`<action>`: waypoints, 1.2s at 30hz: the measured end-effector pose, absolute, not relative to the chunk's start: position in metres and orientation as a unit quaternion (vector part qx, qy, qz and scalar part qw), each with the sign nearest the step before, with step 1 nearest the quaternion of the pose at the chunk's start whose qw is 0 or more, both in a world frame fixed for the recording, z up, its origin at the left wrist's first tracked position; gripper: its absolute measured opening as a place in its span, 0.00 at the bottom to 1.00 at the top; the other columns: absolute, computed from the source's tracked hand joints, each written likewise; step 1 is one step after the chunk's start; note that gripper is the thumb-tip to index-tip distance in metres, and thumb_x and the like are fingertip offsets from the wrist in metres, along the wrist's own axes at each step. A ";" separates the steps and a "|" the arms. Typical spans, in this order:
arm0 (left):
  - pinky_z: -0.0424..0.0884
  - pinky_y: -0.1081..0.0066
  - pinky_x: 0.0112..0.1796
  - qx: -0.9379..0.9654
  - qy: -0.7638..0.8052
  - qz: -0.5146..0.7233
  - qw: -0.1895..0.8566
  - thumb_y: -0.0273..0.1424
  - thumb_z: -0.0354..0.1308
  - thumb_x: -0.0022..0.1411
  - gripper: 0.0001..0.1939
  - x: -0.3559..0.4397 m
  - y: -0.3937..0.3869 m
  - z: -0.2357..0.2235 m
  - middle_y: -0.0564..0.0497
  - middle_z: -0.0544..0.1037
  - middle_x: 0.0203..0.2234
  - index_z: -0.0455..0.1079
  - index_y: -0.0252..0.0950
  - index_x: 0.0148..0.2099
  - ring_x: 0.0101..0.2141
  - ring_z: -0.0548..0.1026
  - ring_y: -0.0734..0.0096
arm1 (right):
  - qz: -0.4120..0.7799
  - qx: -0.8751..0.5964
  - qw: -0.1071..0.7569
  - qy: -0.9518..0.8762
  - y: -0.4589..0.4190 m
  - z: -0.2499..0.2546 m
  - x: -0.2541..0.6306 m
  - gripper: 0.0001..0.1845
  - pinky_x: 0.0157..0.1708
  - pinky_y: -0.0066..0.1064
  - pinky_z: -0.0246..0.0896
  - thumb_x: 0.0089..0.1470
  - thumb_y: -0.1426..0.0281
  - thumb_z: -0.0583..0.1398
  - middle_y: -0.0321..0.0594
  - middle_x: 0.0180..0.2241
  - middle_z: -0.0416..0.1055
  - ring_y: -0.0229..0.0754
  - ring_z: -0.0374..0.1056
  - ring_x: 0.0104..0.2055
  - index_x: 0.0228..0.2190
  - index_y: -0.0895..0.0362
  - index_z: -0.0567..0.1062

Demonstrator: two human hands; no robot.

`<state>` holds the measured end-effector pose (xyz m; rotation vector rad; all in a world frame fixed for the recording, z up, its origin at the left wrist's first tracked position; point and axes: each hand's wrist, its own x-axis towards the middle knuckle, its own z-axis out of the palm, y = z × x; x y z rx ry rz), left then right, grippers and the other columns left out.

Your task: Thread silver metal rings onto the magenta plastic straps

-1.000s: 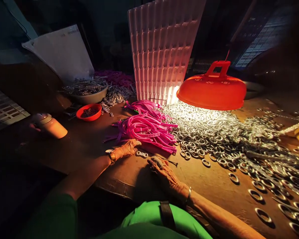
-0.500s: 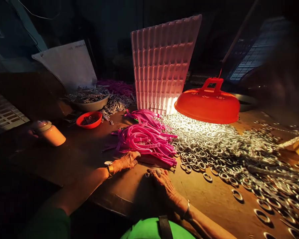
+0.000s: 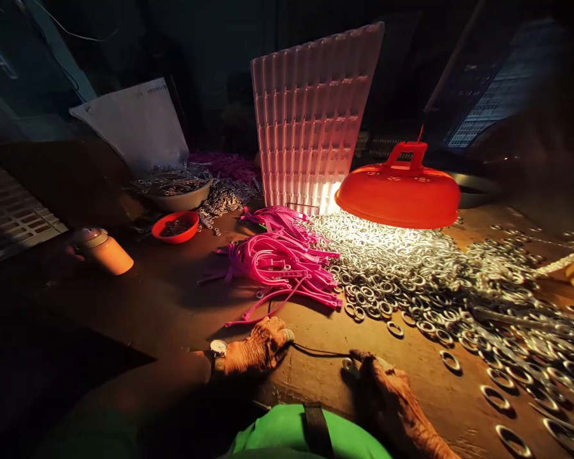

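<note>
My left hand, with a watch at its wrist, is closed on one end of a thin, dark-looking strap. The strap spans the gap to my right hand, whose fingers pinch its other end just above the table. Close by those right fingertips is a small metal ring; whether it is held is unclear. Beyond my left hand lies a heap of pink straps with buckle-like ends, and a loose pink strap trails from it toward my knuckles.
A red lamp shade hangs above a wide spread of metal rings on the right. Behind the straps stands a ribbed plastic panel. To the left are a red bowl, an orange-lit mug and a larger basin of metal parts.
Both hands have come back toward my body, and the right has moved rightward. A strap is now stretched between them. One pink strap at the heap's near edge has shifted left.
</note>
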<state>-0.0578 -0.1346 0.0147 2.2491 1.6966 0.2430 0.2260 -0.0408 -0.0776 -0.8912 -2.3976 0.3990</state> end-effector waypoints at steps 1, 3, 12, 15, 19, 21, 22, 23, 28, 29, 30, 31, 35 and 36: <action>0.63 0.65 0.42 0.789 0.592 0.080 0.144 0.29 0.46 0.65 0.08 -0.055 -0.135 0.016 0.48 0.72 0.37 0.67 0.38 0.40 0.37 0.68 0.65 | 0.153 -0.322 0.268 -0.895 -0.041 -0.078 0.228 0.18 0.34 0.38 0.66 0.60 0.66 0.48 0.44 0.30 0.75 0.46 0.74 0.31 0.47 0.56 0.70; 0.62 0.65 0.44 0.795 0.591 0.059 0.128 0.28 0.46 0.65 0.08 -0.053 -0.135 0.016 0.49 0.72 0.35 0.67 0.38 0.39 0.37 0.67 0.66 | 0.156 -0.310 0.270 -0.898 -0.040 -0.078 0.233 0.17 0.36 0.39 0.67 0.59 0.66 0.50 0.48 0.36 0.76 0.48 0.75 0.37 0.47 0.56 0.70; 0.64 0.65 0.43 0.801 0.583 -0.015 0.137 0.22 0.47 0.59 0.12 -0.056 -0.139 0.004 0.45 0.71 0.37 0.65 0.36 0.44 0.38 0.67 0.63 | 0.147 -0.418 0.266 -0.856 -0.017 -0.079 0.256 0.19 0.40 0.40 0.70 0.57 0.58 0.54 0.45 0.41 0.77 0.49 0.75 0.41 0.45 0.54 0.73; 0.63 0.62 0.48 0.804 0.578 0.044 0.134 0.22 0.47 0.59 0.18 -0.061 -0.150 -0.017 0.46 0.71 0.42 0.63 0.39 0.51 0.43 0.67 0.62 | 0.151 -0.487 0.275 -0.815 -0.012 -0.080 0.264 0.21 0.36 0.38 0.71 0.56 0.56 0.54 0.45 0.37 0.78 0.49 0.75 0.38 0.45 0.55 0.74; 0.64 0.58 0.50 0.788 0.578 0.112 0.179 0.20 0.50 0.55 0.25 -0.057 -0.158 -0.022 0.46 0.71 0.43 0.62 0.40 0.56 0.45 0.67 0.60 | 0.127 -0.521 0.289 -0.793 -0.014 -0.081 0.267 0.21 0.35 0.42 0.69 0.54 0.58 0.53 0.43 0.33 0.78 0.49 0.74 0.31 0.44 0.54 0.74; 0.65 0.57 0.48 0.754 0.592 0.169 0.232 0.20 0.52 0.53 0.26 -0.046 -0.153 -0.010 0.44 0.72 0.42 0.65 0.38 0.54 0.45 0.68 0.58 | 0.096 -0.509 0.279 -0.808 -0.016 -0.078 0.267 0.19 0.36 0.44 0.68 0.51 0.59 0.52 0.43 0.30 0.77 0.50 0.72 0.30 0.41 0.53 0.74; 0.66 0.57 0.47 0.726 0.599 0.214 0.262 0.20 0.52 0.52 0.24 -0.040 -0.148 -0.001 0.43 0.73 0.40 0.67 0.37 0.53 0.44 0.69 0.57 | 0.082 -0.503 0.273 -0.816 -0.017 -0.076 0.267 0.18 0.36 0.44 0.67 0.50 0.60 0.51 0.43 0.28 0.77 0.50 0.72 0.30 0.39 0.53 0.74; 0.67 0.58 0.45 0.688 0.608 0.269 0.291 0.22 0.52 0.54 0.21 -0.033 -0.142 0.007 0.42 0.74 0.39 0.69 0.36 0.51 0.42 0.70 0.58 | 0.073 -0.495 0.267 -0.824 -0.018 -0.074 0.266 0.18 0.37 0.44 0.66 0.49 0.61 0.51 0.43 0.26 0.75 0.51 0.71 0.30 0.38 0.53 0.73; 0.66 0.73 0.27 0.531 0.568 0.481 0.404 0.29 0.51 0.60 0.12 -0.018 -0.096 0.055 0.46 0.75 0.29 0.73 0.31 0.42 0.27 0.68 0.73 | 0.062 -0.457 0.239 -0.854 -0.016 -0.070 0.268 0.19 0.38 0.42 0.64 0.49 0.64 0.49 0.45 0.30 0.75 0.50 0.71 0.33 0.40 0.54 0.73; 0.64 0.74 0.26 0.493 0.531 0.529 0.442 0.28 0.55 0.57 0.10 -0.021 -0.086 0.068 0.48 0.75 0.27 0.74 0.31 0.40 0.26 0.67 0.75 | 0.058 -0.456 0.234 -0.857 -0.015 -0.072 0.269 0.20 0.39 0.42 0.64 0.50 0.64 0.49 0.45 0.32 0.76 0.50 0.71 0.33 0.41 0.54 0.73; 0.62 0.76 0.24 0.457 0.504 0.573 0.457 0.27 0.58 0.54 0.08 -0.025 -0.077 0.083 0.50 0.74 0.25 0.75 0.32 0.37 0.24 0.66 0.77 | 0.055 -0.454 0.227 -0.860 -0.013 -0.074 0.270 0.20 0.39 0.42 0.64 0.49 0.64 0.49 0.45 0.33 0.76 0.50 0.71 0.33 0.42 0.54 0.73; 0.61 0.77 0.24 0.421 0.479 0.613 0.467 0.25 0.59 0.52 0.08 -0.030 -0.069 0.100 0.51 0.73 0.23 0.75 0.32 0.36 0.23 0.64 0.79 | 0.053 -0.450 0.219 -0.864 -0.012 -0.076 0.271 0.21 0.40 0.43 0.63 0.49 0.64 0.50 0.46 0.34 0.76 0.50 0.71 0.33 0.42 0.54 0.73; 0.64 0.77 0.25 0.384 0.378 0.721 0.435 0.23 0.59 0.53 0.05 -0.049 -0.048 0.168 0.53 0.75 0.25 0.76 0.33 0.32 0.22 0.64 0.82 | 0.045 -0.460 0.217 -0.860 -0.014 -0.080 0.275 0.19 0.40 0.41 0.65 0.52 0.64 0.51 0.47 0.37 0.75 0.49 0.71 0.36 0.43 0.54 0.74; 0.65 0.76 0.27 0.395 0.356 0.733 0.424 0.22 0.58 0.54 0.05 -0.052 -0.045 0.183 0.53 0.76 0.26 0.76 0.33 0.33 0.22 0.65 0.82 | 0.042 -0.469 0.226 -0.853 -0.017 -0.077 0.274 0.18 0.39 0.40 0.65 0.54 0.64 0.52 0.47 0.38 0.75 0.49 0.71 0.37 0.43 0.54 0.74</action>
